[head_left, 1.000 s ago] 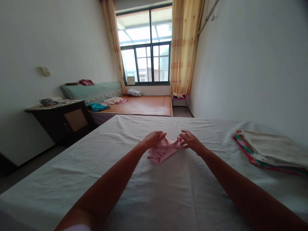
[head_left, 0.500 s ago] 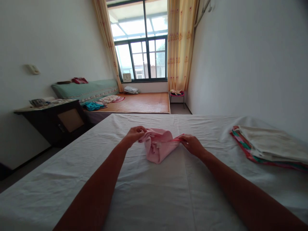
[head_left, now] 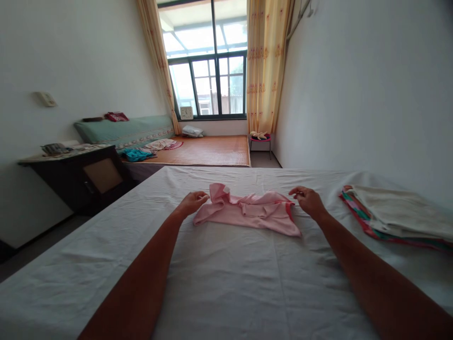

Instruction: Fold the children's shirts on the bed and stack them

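A pink garment (head_left: 258, 218) with red trim lies loosely spread and wrinkled on the white sheet in front of me. One part of it stands up at the upper left, where a small white label shows. At its left end is my left hand (head_left: 192, 203), with the fingertips close to the raised cloth and no fabric visibly gripped. Beyond the red-trimmed right end hovers my right hand (head_left: 307, 200), its thumb and fingers apart and nothing in them.
A folded stack of cloths (head_left: 399, 212), off-white on top, rests at the right of the white sheet (head_left: 226, 283). Past the far edge stands a bed with a brown mat (head_left: 212, 148) and some clothes (head_left: 138, 155). A dark cabinet (head_left: 78, 174) is at the left.
The pink garment went from bunched between both hands to spread out wider on the sheet. My hands have let go of it, and the right one has moved to the right.
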Available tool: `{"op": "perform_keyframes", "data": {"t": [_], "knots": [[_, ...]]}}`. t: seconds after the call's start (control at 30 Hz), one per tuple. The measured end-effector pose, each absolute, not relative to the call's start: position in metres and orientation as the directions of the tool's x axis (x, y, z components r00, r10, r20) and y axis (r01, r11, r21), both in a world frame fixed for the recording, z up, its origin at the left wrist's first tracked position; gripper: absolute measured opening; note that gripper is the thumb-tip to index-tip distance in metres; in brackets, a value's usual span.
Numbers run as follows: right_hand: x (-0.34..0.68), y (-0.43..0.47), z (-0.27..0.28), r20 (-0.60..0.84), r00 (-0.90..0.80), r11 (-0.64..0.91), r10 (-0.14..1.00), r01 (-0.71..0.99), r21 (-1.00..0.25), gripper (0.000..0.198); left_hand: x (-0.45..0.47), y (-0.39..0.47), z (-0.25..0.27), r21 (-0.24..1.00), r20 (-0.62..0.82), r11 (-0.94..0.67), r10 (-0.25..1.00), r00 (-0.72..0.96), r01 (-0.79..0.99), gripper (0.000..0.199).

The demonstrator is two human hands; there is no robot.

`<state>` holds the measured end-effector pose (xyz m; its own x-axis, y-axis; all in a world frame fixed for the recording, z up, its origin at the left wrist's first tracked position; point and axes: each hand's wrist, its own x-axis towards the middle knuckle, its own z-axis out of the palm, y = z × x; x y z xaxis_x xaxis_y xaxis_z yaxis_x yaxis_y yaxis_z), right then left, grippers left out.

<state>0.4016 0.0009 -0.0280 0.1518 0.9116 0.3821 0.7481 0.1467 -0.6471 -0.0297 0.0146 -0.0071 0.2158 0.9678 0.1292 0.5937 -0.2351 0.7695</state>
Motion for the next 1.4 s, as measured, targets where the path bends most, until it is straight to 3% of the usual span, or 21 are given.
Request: {"op": "perform_keyframes", "data": {"t": [0.1,0.2,0.3,0.33,0.4,0.47,0.53,0.63,0.7,0.77,0.83,0.9,1.0,1.1,1.23,1.33,1.4], "knots": [[0.39,-0.002,-0.027,0.411,-0.036,0.314,0.911,0.706,-0.635,0.027,-0.013,0.011,-0.007,0.632,0.136,-0.332,0.937,0.321,0.7,0.04],[0.371,-0.009,-0.03,0.396,-0.345,0.511,0.851,0.723,-0.466,0.041,0.0,0.007,-0.015,0.466,0.165,-0.27,0.962,0.217,0.843,0.039],[0.357,-0.013,-0.034,0.333,-0.409,0.514,0.849,0.784,-0.347,0.024,0.001,0.01,-0.023,0.396,0.236,-0.213,0.964,0.125,0.893,0.027],[0.356,-0.012,-0.034,0.342,-0.379,0.494,0.86,0.788,-0.367,0.019,-0.001,0.012,-0.024,0.438,0.242,-0.209,0.964,0.109,0.874,0.024],[0.359,-0.011,-0.029,0.392,-0.27,0.451,0.88,0.737,-0.503,0.02,-0.01,0.017,-0.026,0.634,0.236,-0.168,0.972,0.018,0.755,0.02],[0.366,-0.012,-0.018,0.385,-0.164,0.405,0.908,0.58,-0.707,0.028,-0.02,0.021,-0.025,0.816,0.19,-0.102,0.977,-0.098,0.569,0.021],[0.375,-0.018,-0.003,0.307,-0.172,0.35,0.936,0.361,-0.864,0.038,-0.028,0.022,-0.023,0.891,0.153,-0.06,0.973,-0.174,0.45,0.025],[0.383,-0.039,0.021,0.115,-0.482,0.245,0.869,0.217,-0.945,0.042,-0.03,0.02,-0.018,0.896,0.19,-0.11,0.971,-0.148,0.43,0.034],[0.385,-0.053,0.033,-0.078,-0.714,0.181,0.696,0.28,-0.943,0.044,-0.023,0.019,-0.016,0.878,0.228,-0.175,0.971,-0.069,0.446,0.04],[0.383,-0.06,0.04,-0.182,-0.811,0.134,0.556,0.304,-0.943,0.053,-0.014,0.018,-0.017,0.813,0.268,-0.244,0.963,0.032,0.528,0.043],[0.382,-0.057,0.04,-0.141,-0.783,0.105,0.606,0.254,-0.961,0.061,-0.006,0.017,-0.02,0.692,0.283,-0.306,0.948,0.143,0.654,0.04],[0.382,-0.044,0.03,-0.04,-0.628,0.157,0.777,0.254,-0.954,0.058,-0.001,0.015,-0.023,0.581,0.263,-0.345,0.937,0.231,0.737,0.031],[0.386,-0.018,-0.003,0.187,-0.257,0.298,0.948,0.508,-0.808,0.048,0.005,0.012,-0.026,0.452,0.202,-0.352,0.935,0.291,0.819,0.027],[0.386,0.001,-0.038,0.33,-0.047,0.259,0.943,0.727,-0.636,0.048,0.015,0.009,-0.025,0.344,0.151,-0.274,0.96,0.235,0.898,0.03],[0.379,0.007,-0.052,0.325,-0.142,0.319,0.935,0.735,-0.598,0.038,0.026,0.009,-0.026,0.388,0.16,-0.211,0.974,0.159,0.897,0.026],[0.379,0.003,-0.039,0.266,-0.179,0.32,0.947,0.571,-0.756,0.036,0.02,0.013,-0.023,0.478,0.189,-0.227,0.97,0.153,0.848,0.019],[0.385,0.001,-0.026,0.235,-0.159,0.282,0.959,0.435,-0.855,0.037,0.009,0.016,-0.018,0.606,0.245,-0.237,0.964,0.105,0.759,0.018]]}}
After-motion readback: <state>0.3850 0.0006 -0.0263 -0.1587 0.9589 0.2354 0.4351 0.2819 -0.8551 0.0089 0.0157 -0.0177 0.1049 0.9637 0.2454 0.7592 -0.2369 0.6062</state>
